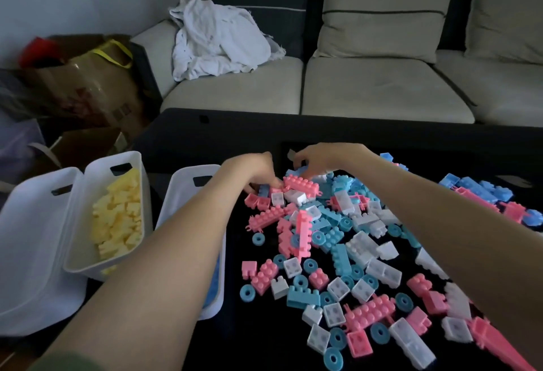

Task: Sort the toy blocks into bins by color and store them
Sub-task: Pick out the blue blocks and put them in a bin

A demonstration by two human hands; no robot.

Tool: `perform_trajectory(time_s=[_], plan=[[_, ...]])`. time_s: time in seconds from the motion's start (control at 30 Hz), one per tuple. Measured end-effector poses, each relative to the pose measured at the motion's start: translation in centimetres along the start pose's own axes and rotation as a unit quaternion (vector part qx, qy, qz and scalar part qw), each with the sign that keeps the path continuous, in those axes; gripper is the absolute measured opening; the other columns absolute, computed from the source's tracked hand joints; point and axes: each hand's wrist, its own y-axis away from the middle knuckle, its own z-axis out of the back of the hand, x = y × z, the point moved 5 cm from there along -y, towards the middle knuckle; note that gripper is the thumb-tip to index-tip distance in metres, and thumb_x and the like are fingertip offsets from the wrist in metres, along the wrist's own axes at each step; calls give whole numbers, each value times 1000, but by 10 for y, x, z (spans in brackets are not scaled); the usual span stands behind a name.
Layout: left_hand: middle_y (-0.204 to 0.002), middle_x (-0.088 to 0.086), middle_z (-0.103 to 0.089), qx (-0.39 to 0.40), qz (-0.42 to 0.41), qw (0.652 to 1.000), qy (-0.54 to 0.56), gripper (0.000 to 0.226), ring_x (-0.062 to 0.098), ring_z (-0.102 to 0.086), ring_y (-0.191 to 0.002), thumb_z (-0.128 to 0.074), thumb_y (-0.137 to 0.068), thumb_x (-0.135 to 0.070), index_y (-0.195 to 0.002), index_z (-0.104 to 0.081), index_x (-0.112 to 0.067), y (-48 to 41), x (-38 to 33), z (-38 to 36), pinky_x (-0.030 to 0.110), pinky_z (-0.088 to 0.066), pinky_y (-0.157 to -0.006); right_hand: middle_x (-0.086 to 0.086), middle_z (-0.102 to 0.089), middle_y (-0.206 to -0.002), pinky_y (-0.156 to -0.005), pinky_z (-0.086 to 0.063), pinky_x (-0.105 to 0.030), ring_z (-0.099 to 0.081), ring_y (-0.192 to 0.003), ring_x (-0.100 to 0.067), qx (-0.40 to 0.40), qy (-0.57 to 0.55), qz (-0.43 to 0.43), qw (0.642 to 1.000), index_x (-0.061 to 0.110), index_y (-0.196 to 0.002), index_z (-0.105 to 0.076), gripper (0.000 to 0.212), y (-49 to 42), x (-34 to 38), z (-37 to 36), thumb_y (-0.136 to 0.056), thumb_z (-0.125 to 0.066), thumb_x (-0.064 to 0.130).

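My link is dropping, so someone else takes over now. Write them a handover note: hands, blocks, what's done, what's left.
Left hand: fingers curled down among pink blocks at the far-left edge of the pile; grip unclear.
Right hand: fingers curled at the pile's far end, pale piece at its fingertips; grip unclear.
Done: yellow blocks sit in the middle bin; some blue blocks show in the right bin under the left forearm.
Left: pink, blue and white pieces mixed on the black table. Leftmost bin shows no blocks.
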Motion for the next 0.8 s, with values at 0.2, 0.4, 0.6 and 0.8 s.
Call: perform_trajectory(time_s=[0.2,0.4,0.6,0.8], plan=[[-108,16,-63,-29,5,1000,10,34,28,-64,-99,-66,-87,-24,-112,-57,-2,8,-5,-7,42,-53,-89,6,-50,-88,-68,-36,-23,-47,-76,-10,2,-16,-36,999,14,-123,-50,51,13,-3,-12,-84,-63,44],[-93,11,-61,-44,23,999,-11,23,19,-57,-82,-64,-83,-9,-105,-65,-3,18,-4,-4,28,-49,-72,-2,-59,-115,-86,-45,-29,-56,-99,-18,-11,2,-34,999,13,-125,-53,53,21,-2,-16,-84,-60,47],[-84,6,-53,-158,19,984,85,25,14,-53,-67,-56,-91,-10,-114,-52,-3,32,1,8,22,-36,-48,-4,-60,-108,-80,-47,-28,-58,-93,-18,-89,-31,-37,995,11,-114,-58,43,45,-14,0,-87,-55,45],[-114,17,-54,-142,23,912,385,47,26,-63,-97,-57,-90,-6,-132,-37,-3,57,-1,12,36,-58,-73,1,-44,-81,-59,-31,-22,-41,-68,-10,-154,-104,-4,983,17,-80,-51,25,72,-3,7,-87,-56,40]])
